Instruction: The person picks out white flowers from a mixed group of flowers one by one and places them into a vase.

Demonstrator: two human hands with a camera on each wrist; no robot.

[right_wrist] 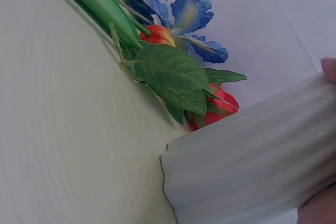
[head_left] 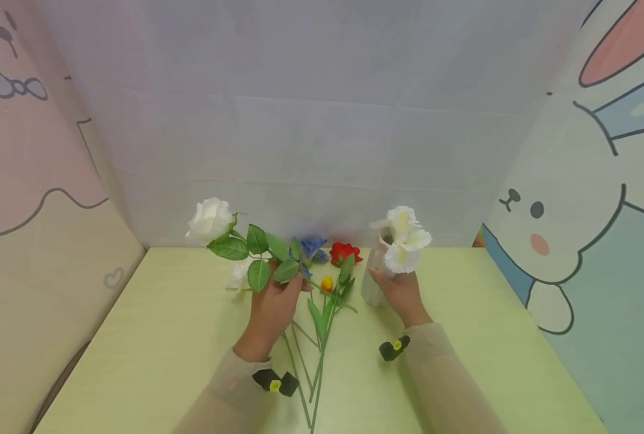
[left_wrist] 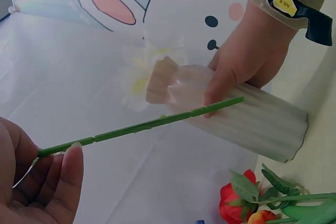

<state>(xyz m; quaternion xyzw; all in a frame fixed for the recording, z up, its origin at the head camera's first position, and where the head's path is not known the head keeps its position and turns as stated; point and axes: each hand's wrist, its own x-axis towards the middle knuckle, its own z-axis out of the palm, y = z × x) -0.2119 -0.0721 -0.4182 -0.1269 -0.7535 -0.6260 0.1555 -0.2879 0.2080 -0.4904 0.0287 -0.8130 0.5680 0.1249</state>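
Observation:
My left hand point(head_left: 274, 307) pinches the green stem point(left_wrist: 142, 127) of a white rose point(head_left: 210, 220), held above the table with the bloom off to the left. In the left wrist view the stem's cut end overlaps the side of a white ribbed vase point(head_left: 375, 283). Around the vase, my right hand point(head_left: 400, 295) grips its upper part from the right. A white, ruffled flower point(head_left: 406, 241) stands in the vase and leans right over that hand. The vase stands upright on the table, its ribbed side point(right_wrist: 247, 156) filling the lower right of the right wrist view.
Between the hands lie a red flower point(head_left: 345, 253), a blue iris point(head_left: 312, 247) and an orange-yellow tulip point(head_left: 327, 284), their stems stretching to the front. Another white flower point(head_left: 239, 275) lies behind the left hand. A pale sheet point(head_left: 311, 138) backs the yellowish table point(head_left: 490, 337).

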